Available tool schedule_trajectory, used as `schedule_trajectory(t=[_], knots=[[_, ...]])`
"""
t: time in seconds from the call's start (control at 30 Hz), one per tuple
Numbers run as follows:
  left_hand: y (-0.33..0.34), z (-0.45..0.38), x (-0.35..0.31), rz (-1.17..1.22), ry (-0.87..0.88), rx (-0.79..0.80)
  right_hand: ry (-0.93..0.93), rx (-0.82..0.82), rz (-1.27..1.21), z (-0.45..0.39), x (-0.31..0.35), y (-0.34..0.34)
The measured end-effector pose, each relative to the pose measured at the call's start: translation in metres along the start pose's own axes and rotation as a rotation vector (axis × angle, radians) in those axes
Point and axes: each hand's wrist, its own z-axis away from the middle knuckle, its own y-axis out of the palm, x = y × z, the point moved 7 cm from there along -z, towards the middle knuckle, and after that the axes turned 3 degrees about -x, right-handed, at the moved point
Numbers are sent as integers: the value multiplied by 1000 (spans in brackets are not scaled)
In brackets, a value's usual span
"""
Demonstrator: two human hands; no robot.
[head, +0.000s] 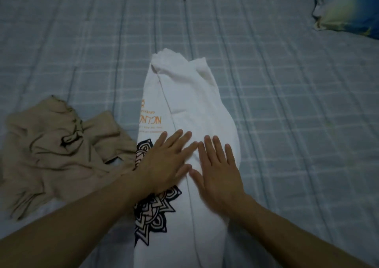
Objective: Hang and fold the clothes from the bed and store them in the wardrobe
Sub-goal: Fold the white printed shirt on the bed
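Note:
A white garment (pixel 190 103) with orange lettering and a black-and-pink mandala print lies folded into a long narrow strip down the middle of the bed. My left hand (pixel 164 165) lies flat on it over the print, fingers straight. My right hand (pixel 217 169) lies flat beside it on the plain white cloth, fingers spread. The two hands nearly touch at the fingertips. A crumpled beige garment (pixel 57 150) lies in a heap to the left, its edge against the white one.
The bed is covered by a blue-grey checked sheet (pixel 287 124). A blue and yellow pillow (pixel 346 7) sits at the far right corner.

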Motion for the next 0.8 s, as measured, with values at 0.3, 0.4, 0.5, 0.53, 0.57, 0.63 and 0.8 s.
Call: schedule_trajectory(t=[0.3, 0.4, 0.5, 0.53, 0.57, 0.63, 0.8], knots=[[21, 9, 0, -12, -27, 35, -43, -116, 69, 10, -2, 23], [14, 25, -5, 17, -22, 35, -44, -59, 78, 17, 0, 18], [14, 61, -16, 17, 33, -22, -85, 10, 72, 45, 10, 20], [16, 74, -20, -15, 61, -42, -108, 28, 65, 59, 14, 22], [18, 86, -22, -45, 87, -56, -129, 45, 53, 75, 20, 24], [22, 109, -28, -74, 132, -70, -147, 73, 16, 108, 32, 29], [27, 159, -43, -60, 294, -132, -240, 149, -6, 169, 63, 41]])
